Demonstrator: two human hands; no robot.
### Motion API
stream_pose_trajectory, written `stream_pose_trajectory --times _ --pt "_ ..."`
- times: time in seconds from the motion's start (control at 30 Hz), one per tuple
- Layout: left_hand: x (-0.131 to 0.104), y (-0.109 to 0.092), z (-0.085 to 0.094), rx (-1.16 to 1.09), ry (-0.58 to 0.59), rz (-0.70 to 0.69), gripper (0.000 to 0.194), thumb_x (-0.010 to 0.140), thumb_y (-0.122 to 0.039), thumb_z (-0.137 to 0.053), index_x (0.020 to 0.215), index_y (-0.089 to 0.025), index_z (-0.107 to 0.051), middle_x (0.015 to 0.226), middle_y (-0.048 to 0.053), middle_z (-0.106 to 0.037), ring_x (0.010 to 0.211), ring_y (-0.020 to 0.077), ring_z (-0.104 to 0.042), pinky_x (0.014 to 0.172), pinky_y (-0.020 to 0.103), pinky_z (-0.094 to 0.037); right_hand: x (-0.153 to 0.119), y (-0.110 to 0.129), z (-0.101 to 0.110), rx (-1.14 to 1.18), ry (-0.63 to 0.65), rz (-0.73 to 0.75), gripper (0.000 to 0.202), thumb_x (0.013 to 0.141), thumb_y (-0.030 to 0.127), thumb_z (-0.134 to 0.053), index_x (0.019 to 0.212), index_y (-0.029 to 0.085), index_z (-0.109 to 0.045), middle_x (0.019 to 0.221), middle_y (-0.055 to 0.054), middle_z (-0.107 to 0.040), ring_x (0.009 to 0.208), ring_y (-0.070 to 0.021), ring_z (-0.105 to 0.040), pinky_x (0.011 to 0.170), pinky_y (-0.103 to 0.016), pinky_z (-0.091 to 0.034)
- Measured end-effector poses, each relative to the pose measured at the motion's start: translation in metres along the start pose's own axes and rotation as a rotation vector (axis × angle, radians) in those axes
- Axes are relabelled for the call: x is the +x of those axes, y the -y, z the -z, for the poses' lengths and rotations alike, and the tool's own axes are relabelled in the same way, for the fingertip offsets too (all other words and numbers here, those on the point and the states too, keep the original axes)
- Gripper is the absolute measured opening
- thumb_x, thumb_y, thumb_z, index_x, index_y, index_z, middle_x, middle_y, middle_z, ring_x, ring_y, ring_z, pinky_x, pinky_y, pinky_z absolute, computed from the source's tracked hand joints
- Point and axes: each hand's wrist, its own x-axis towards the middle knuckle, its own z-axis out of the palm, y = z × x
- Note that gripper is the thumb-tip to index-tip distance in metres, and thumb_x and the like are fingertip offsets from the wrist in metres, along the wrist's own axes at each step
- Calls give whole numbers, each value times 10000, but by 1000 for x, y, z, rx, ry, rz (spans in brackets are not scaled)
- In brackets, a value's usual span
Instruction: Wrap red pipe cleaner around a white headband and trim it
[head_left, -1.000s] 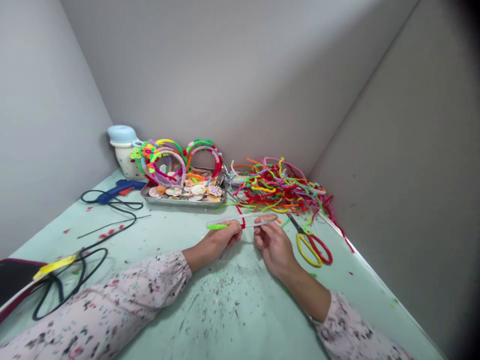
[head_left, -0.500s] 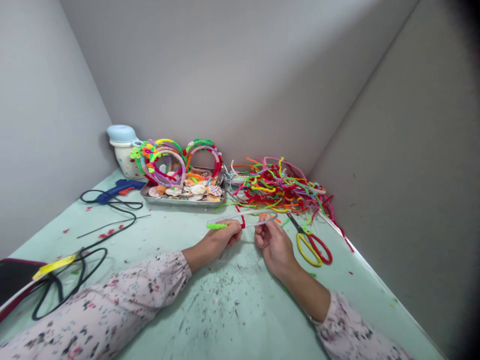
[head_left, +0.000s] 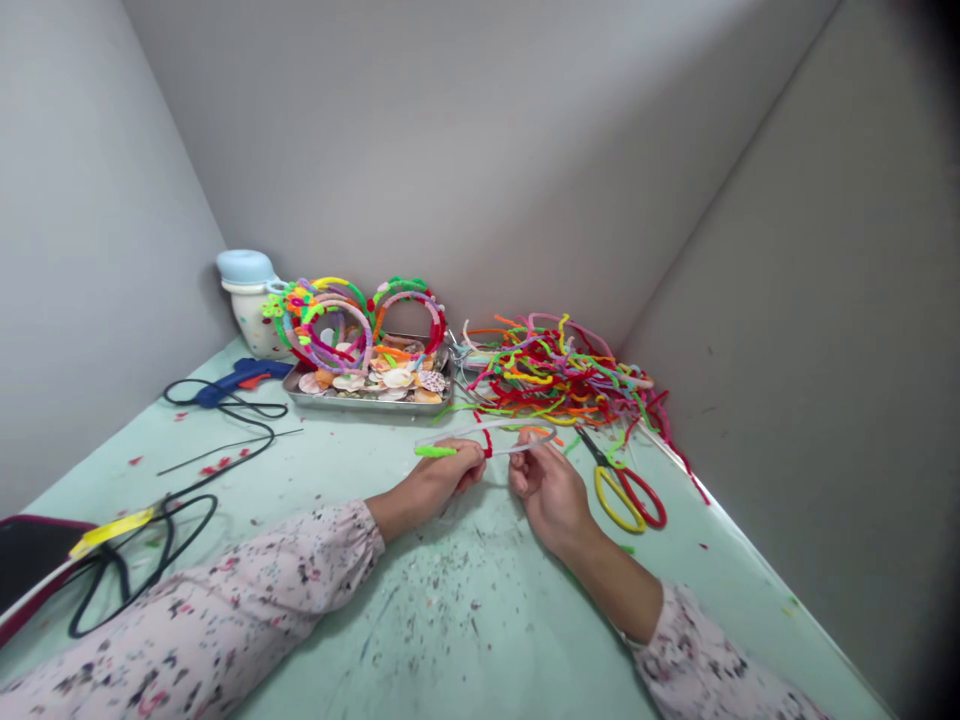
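Head view: left hand (head_left: 450, 470) grips headband (head_left: 510, 424), right hand (head_left: 551, 495) pinches its bend. Red pipe cleaner (head_left: 487, 437) likely wants snug turns.

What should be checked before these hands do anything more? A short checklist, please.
1. Pale band held by the left hand: ok, gripped beside its green-covered end.
2. Right hand gripping firmly: cannot tell; its fingers are at the band's curved end.
3. Red fuzzy strand secured to the band: cannot tell; the left fingers hide part of that spot.
4. Scissors clear of both hands: ok, lying beside the right hand, apart from it.
5. Blue glue gun cool: cannot tell; heat doesn't show.
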Motion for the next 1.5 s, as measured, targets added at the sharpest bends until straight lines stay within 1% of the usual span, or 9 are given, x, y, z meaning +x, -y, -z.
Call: stream_pose_trajectory --times 0.13,0.3,0.6,0.8,0.93,1.13,1.23,1.37,1.5 --pt "0 -3 -1 -4 6 9 300 790 -334 -386 553 -163 -453 484 -39 -374 450 83 -306 436 230 -210 -1 3 -4 7 -15 -16 175 774 335 -608 703 190 -541 576 43 -511 434 -64 -414 388 -165 -305" --pt "-1 -3 0 10 -8 11 296 782 -330 -391 542 -164 -441 481 -38 -369 451 84 -298 439 234 -203 -4 7 -5 -33 38 -39 203 791 387 -578 823 189 -613 573 29 -518 434 -75 -411 397 -178 -332" --pt "-1 0 0 18 -2 34 304 788 -343 -382 550 -166 -450 485 -38 -382 462 90 -321 452 241 -227 -1 1 0 -5 36 25 110 753 284 -631 721 183 -603 613 27 -549 452 -67 -446 400 -173 -333" --pt "-1 -3 0 16 2 -4 288 778 -312 -388 535 -165 -436 471 -39 -370 445 84 -300 440 240 -208 -1 1 -2 -18 -11 10 218 757 370 -636 678 191 -541 589 44 -530 433 -64 -428 388 -178 -318" --pt "-1 -5 0 23 -1 -4 297 781 -310 -384 529 -163 -440 469 -37 -368 444 83 -302 442 233 -213 -2 4 -4 -55 12 5 245 777 430 -611 744 191 -570 601 35 -530 425 -65 -415 391 -186 -336" --pt "-1 -5 -1 -5 -6 79 293 766 -361 -412 556 -164 -468 477 -37 -386 440 87 -326 438 228 -227 -1 -1 -2 -135 -57 18 250 745 397 -639 654 188 -538 555 40 -495 422 -71 -411 367 -180 -326" --pt "-3 -7 0 25 -9 31 302 777 -347 -397 544 -165 -456 478 -35 -383 443 87 -318 438 233 -223 0 -2 -1 -138 -67 -7 228 726 372 -654 664 186 -537 568 43 -515 423 -65 -417 370 -173 -321" --pt "-4 -11 1 58 6 -14 299 777 -303 -383 518 -166 -441 462 -35 -372 436 87 -318 442 242 -226 -2 0 -1 -230 -6 -54 160 732 317 -639 780 173 -589 640 26 -572 445 -59 -439 387 -167 -299" --pt "-3 -11 0 20 0 -1 290 763 -293 -390 504 -169 -430 435 -40 -347 410 82 -290 429 250 -201 -4 0 0 -302 30 -28 239 708 219 -615 945 195 -600 631 47 -570 442 -59 -431 405 -168 -285"
